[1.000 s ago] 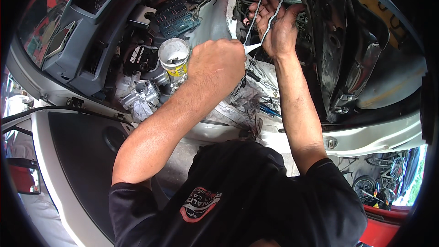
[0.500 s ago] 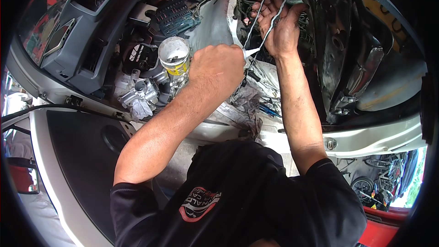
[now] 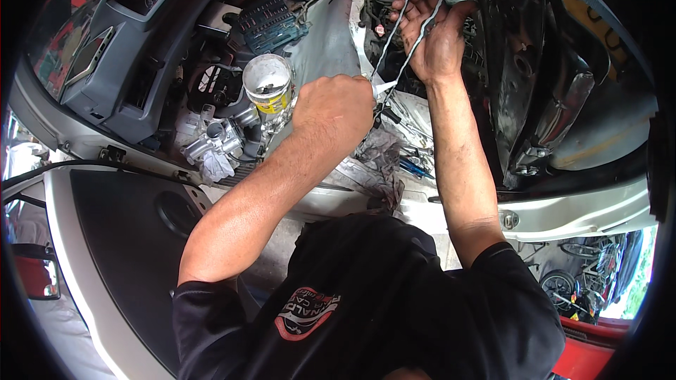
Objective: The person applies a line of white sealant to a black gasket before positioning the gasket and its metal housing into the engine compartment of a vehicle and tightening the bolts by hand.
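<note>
Slippage is our first worry: the grey gasket-like loop (image 3: 424, 28) hangs stretched between our two hands, its far end around the fingers of the right hand (image 3: 436, 42), which is open, palm up and fingers spread, so nothing clamps it there. If we tilt that hand or pull too hard, the loop could slide off a fingertip and drop into the cluttered opening (image 3: 380, 10) beyond, or twist out of shape.

Our left hand (image 3: 334, 105) is clenched, with a white tapered nozzle (image 3: 385, 87) poking out at the near end of the loop; the fist hides whatever the nozzle belongs to. Too hard a squeeze could, we judge, leave an uneven smear, if it dispenses anything.

Just beside that fist stands a tub with a yellow label (image 3: 271, 102), where a sideways swing of the wrist might tip it. A metal throttle-body-like part (image 3: 218, 141) lies near the tub, and a teal socket case (image 3: 271, 28) sits farther off. Below our hands, a grimy rag (image 3: 380, 162) and blue-handled tools (image 3: 415, 169) crowd the space between our forearms, ready to catch grit on a dropped loop.
</note>
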Available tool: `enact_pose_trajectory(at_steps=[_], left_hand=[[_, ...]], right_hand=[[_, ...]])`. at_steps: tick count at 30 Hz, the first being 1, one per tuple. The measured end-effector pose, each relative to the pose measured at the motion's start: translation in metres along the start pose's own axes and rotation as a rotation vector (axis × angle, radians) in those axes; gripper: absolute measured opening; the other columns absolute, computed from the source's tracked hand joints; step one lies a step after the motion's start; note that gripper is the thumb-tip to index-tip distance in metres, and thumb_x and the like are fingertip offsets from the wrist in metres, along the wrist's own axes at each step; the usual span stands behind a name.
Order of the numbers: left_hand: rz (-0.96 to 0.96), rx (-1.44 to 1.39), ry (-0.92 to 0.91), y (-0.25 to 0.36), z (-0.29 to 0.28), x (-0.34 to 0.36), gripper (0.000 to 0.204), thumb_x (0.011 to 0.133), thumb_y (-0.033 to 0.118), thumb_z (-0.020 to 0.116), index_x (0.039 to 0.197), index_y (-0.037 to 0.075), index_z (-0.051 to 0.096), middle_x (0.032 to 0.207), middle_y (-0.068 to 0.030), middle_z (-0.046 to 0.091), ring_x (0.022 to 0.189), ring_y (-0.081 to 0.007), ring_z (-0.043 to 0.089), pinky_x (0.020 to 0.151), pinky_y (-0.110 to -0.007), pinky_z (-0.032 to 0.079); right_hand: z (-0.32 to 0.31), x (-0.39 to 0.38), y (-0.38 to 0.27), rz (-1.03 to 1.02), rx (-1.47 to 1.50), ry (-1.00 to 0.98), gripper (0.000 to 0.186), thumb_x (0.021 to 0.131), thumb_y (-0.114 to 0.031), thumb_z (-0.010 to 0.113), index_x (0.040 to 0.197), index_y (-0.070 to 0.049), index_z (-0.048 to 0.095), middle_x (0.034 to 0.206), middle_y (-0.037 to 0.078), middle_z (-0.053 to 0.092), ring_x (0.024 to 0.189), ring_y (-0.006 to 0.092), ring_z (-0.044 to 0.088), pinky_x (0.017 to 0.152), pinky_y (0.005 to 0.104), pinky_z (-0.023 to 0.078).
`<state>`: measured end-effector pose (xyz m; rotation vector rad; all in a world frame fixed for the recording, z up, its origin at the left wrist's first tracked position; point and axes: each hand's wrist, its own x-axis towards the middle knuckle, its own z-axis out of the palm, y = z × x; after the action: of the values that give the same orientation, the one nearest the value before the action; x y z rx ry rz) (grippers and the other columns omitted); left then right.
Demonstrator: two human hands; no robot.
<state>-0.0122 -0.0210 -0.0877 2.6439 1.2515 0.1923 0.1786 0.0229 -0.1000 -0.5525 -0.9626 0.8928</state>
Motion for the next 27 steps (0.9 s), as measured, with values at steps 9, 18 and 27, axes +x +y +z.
enact_pose_trajectory(at_steps=[9,18,27], left_hand=[[0.003,-0.035,-0.05,-0.004,0.009,0.001,0.028,0.091,0.028,0.059,0.098,0.001,0.066,0.084,-0.0192,0.069,0.085,-0.0352,0.069,0.078,-0.046,0.053],[0.032,-0.055,-0.05,-0.013,0.019,0.001,0.028,0.091,0.028,0.06,0.094,0.001,0.068,0.081,-0.0195,0.069,0.083,-0.0365,0.068,0.077,-0.047,0.052],[0.001,-1.056,0.359,-0.07,0.042,-0.007,0.021,0.078,0.01,0.075,0.09,-0.002,0.062,0.077,-0.0115,0.068,0.067,-0.0219,0.064,0.064,-0.038,0.05]], right_hand=[[-0.004,0.004,-0.002,-0.013,0.0,-0.006,0.087,0.089,-0.074,0.019,0.142,-0.008,0.04,0.117,0.015,0.056,0.097,0.0239,0.054,0.087,0.0379,0.045],[-0.016,0.012,0.004,0.007,0.084,-0.018,0.087,0.089,-0.074,0.021,0.142,-0.007,0.038,0.117,0.015,0.056,0.097,0.0243,0.054,0.087,0.0388,0.044],[-0.042,0.011,-0.005,0.101,0.234,-0.028,0.084,0.087,-0.074,0.03,0.135,-0.007,0.043,0.113,0.015,0.059,0.092,0.0274,0.057,0.081,0.0421,0.049]])
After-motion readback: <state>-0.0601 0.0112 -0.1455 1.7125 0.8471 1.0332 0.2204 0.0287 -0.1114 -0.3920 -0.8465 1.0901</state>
